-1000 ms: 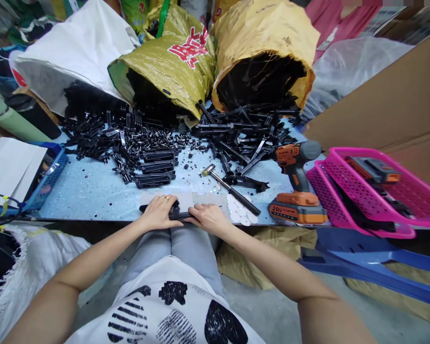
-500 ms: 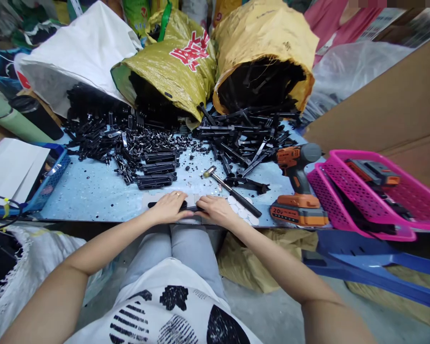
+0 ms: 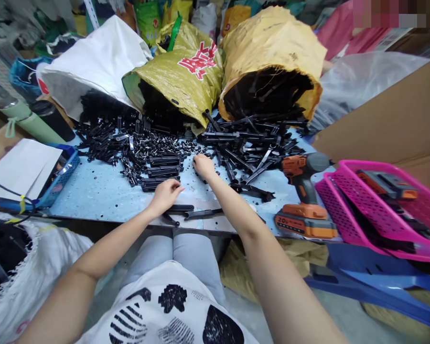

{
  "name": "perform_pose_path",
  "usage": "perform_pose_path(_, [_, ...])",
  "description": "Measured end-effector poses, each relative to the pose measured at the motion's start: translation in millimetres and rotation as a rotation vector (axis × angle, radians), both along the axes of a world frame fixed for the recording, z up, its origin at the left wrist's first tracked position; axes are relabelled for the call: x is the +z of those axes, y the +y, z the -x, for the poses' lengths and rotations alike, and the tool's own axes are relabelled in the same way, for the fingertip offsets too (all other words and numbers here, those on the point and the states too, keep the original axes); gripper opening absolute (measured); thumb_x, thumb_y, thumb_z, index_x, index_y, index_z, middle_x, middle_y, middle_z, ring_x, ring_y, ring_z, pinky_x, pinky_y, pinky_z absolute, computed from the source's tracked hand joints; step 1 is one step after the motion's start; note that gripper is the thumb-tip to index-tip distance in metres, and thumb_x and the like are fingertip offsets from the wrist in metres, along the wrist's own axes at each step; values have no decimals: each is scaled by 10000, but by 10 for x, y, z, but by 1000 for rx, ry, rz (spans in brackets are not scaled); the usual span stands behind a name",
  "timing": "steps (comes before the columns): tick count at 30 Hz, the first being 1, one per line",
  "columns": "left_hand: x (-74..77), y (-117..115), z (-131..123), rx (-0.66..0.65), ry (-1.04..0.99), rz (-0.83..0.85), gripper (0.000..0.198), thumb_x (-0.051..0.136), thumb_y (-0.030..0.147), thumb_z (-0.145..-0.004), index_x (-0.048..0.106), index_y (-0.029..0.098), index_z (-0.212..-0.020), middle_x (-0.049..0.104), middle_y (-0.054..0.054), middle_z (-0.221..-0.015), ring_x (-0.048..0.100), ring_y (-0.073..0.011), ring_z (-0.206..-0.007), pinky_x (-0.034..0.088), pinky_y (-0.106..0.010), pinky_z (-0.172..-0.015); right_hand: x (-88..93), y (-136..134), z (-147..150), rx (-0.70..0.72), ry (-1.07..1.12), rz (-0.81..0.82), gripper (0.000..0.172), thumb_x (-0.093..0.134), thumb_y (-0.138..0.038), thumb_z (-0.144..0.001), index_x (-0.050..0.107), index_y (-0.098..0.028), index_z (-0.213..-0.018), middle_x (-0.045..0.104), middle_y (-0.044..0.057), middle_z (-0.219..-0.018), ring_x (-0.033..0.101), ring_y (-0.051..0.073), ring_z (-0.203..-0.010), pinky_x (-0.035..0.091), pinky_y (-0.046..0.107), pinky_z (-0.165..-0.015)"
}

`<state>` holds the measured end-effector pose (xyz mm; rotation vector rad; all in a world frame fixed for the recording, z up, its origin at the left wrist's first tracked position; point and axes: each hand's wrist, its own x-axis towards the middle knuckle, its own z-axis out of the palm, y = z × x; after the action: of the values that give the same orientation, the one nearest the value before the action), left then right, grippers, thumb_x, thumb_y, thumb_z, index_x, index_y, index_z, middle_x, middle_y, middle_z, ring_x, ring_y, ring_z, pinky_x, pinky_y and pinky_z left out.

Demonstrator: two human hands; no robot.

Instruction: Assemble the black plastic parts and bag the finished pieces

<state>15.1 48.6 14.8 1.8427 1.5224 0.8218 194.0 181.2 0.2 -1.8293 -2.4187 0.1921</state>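
My right hand [image 3: 203, 167] reaches to the near edge of a pile of small black pins [image 3: 157, 145], fingers curled together. What its fingertips hold, if anything, is too small to name. My left hand [image 3: 166, 195] hovers above the front of the table, thumb and fingers drawn together; any item in them cannot be made out. Below the hands, a long black plastic arm [image 3: 204, 213] and a shorter black bar [image 3: 181, 208] lie at the table edge. Beside my left hand sit stacked black assembled pieces [image 3: 161, 171]. My right forearm covers most of the hammer.
A cordless drill [image 3: 303, 196] stands at right, beside pink baskets [image 3: 383, 200]. Long black parts [image 3: 243, 148] spill from a yellow sack [image 3: 272, 43]. Behind the pins lie an olive sack [image 3: 179, 71] and a white sack [image 3: 96, 57]. A blue basket [image 3: 66, 172] is at left.
Both hands have left the black pieces at the table edge, which now lie there. My right hand has moved forward to the pins; my left has lifted slightly back. The view has shifted a little.
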Motion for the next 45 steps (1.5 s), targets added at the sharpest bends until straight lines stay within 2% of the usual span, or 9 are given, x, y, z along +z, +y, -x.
perform_pose_path(4, [-99, -393, 547, 294, -599, 403, 466, 667, 552, -665, 637, 111, -814, 585, -23, -620, 495, -99, -514, 380, -225, -510, 8, -133, -7, 80, 117, -30, 297, 381, -166, -899, 585, -116, -1109, 565, 138, -1157, 550, 202, -989, 412, 292, -843])
perform_pose_path(8, [-236, -579, 659, 377, -739, 450, 486, 741, 538, -564, 641, 107, -767, 581, -13, -598, 472, -79, -510, 346, -204, -503, 157, -587, -166, 195, 309, -76, 291, 397, -252, -926, 616, -125, -1069, 602, 114, -1051, 568, 192, -959, 425, 294, -868])
perform_pose_path(17, [-137, -541, 626, 216, -339, 243, 339, 673, 429, -664, 672, 139, -838, 585, -15, -709, 480, -108, -589, 386, -235, -583, 318, -1448, -296, 361, 409, 26, 290, 393, -343, -943, 625, -171, -978, 628, 93, -958, 594, 176, -880, 455, 293, -811])
perform_pose_path(27, [-457, -491, 694, 136, -280, 360, 437, 621, 488, -703, 626, 127, -950, 528, 22, -609, 441, -111, -536, 333, -226, -529, 367, -1608, -156, 436, 116, 127, 226, 422, -283, -946, 614, -164, -938, 627, 78, -907, 603, 143, -782, 404, 229, -690])
perform_pose_path(30, [-453, -467, 740, 102, -214, 413, 460, 610, 505, -715, 616, 124, -971, 526, 21, -602, 446, -118, -526, 343, -233, -529, 364, -1619, -154, 457, 101, 95, 216, 427, -275, -945, 609, -158, -941, 637, 76, -889, 604, 148, -789, 402, 230, -687])
perform_pose_path(32, [-387, -498, 743, 84, -73, 332, 428, 584, 492, -755, 617, 133, -985, 572, -16, -688, 513, -152, -613, 394, -262, -589, 341, -1615, -158, 432, 111, 66, 224, 424, -273, -945, 612, -156, -914, 641, 74, -861, 604, 148, -774, 406, 233, -684])
perform_pose_path(35, [-253, -603, 649, 77, 208, -6, 393, 514, 451, -842, 596, 150, -1080, 610, -113, -985, 552, -245, -932, 423, -364, -804, 272, -1594, -179, 489, 157, 75, 225, 437, -267, -939, 621, -157, -868, 644, 67, -821, 604, 142, -762, 419, 228, -684])
perform_pose_path(39, [-155, -687, 369, -243, 432, -304, 379, 442, 406, -904, 554, 176, -1183, 552, -149, -1222, 437, -295, -1196, 309, -455, -984, 73, -1588, -269, 624, 271, 70, 246, 418, -289, -945, 632, -170, -925, 664, 87, -913, 605, 156, -874, 449, 264, -762])
perform_pose_path(45, [-253, -574, 106, -571, 662, -259, 503, 428, 389, -914, 412, 110, -1331, 533, -183, -1241, 478, -290, -1139, 332, -411, -947, -268, -1699, -536, 606, 295, -2, 416, 445, -438, -920, 511, -201, -1255, 580, 121, -1220, 555, 187, -1054, 432, 342, -874])
